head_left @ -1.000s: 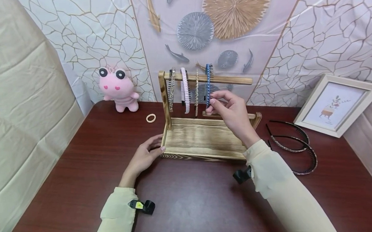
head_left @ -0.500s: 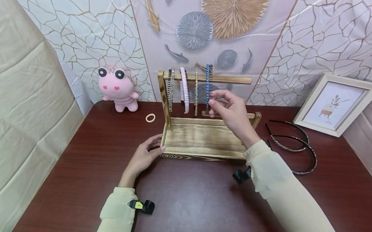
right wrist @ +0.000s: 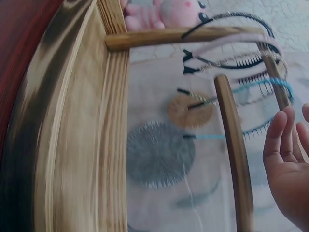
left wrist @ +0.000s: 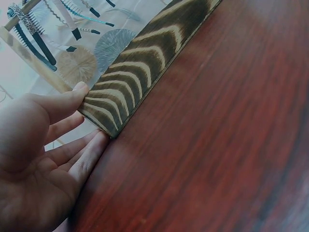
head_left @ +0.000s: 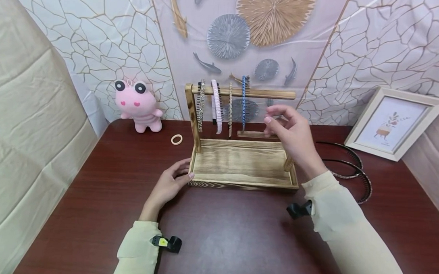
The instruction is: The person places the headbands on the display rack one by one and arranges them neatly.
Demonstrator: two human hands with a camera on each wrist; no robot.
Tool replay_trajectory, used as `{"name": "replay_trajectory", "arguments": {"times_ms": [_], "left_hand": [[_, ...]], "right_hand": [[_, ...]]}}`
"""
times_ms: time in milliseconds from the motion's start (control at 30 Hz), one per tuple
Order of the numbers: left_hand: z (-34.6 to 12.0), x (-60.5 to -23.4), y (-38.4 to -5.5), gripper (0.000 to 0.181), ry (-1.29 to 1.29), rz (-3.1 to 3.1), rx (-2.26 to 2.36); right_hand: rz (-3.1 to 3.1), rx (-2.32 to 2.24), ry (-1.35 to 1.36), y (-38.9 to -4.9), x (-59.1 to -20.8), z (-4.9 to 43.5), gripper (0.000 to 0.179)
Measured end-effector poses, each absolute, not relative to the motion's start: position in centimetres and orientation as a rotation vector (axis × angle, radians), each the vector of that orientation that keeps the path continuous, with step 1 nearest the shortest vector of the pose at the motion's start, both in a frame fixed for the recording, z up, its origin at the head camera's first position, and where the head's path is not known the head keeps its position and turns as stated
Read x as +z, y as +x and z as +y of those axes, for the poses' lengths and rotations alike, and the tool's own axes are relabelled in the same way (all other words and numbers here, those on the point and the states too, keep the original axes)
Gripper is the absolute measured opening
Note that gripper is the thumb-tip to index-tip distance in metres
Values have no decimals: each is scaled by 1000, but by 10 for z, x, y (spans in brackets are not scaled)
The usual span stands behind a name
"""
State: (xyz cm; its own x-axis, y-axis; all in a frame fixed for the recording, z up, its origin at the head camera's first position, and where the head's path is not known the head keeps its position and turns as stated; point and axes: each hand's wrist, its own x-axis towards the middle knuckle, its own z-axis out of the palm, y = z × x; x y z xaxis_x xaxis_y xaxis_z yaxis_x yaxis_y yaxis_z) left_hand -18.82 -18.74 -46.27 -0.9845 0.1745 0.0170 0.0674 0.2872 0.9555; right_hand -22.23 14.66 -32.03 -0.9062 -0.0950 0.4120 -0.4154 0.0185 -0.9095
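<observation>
My left hand (head_left: 170,185) holds the front left corner of a wooden headband stand (head_left: 242,158), thumb on the tray's upper edge and fingers against its end. From the stand's upper bar (head_left: 276,94) hang a glittery headband (head_left: 202,107), a pink headband (head_left: 217,109), a gold beaded headband (head_left: 230,112) and, furthest right, a blue headband (head_left: 244,106). My right hand (head_left: 293,138) is just right of the blue headband, apart from it, with fingers loosely bent and nothing between them. It hides part of the stand's right post and shorter lower bar (head_left: 248,134).
Two dark glittery headbands (head_left: 366,184) lie overlapping on the table right of the stand, partly behind my right arm. A framed picture (head_left: 393,123) leans at the back right. A pink plush toy (head_left: 138,105) sits back left, with a pale ring (head_left: 176,139) near it.
The right hand has let go of the blue headband and moved to the right, leaving it hanging on the bar. My left hand stays at the stand's corner.
</observation>
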Motion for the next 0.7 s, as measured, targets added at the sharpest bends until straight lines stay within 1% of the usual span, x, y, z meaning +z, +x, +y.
{"name": "replay_trajectory", "arguments": {"times_ms": [167, 333, 500, 700], "left_hand": [[-188, -461, -186, 53, 258, 2444, 1825], [-187, -460, -186, 51, 277, 2434, 1844], [-187, -460, -186, 51, 273, 2440, 1840], [-187, -460, -185, 53, 285, 2443, 1839]], "right_hand": [[-2045, 1902, 527, -212, -322, 174, 18], [-2048, 1835, 487, -202, -330, 214, 19], [-2176, 1663, 326, -192, -343, 262, 20], [-2381, 1467, 166, -176, -368, 318, 18]]}}
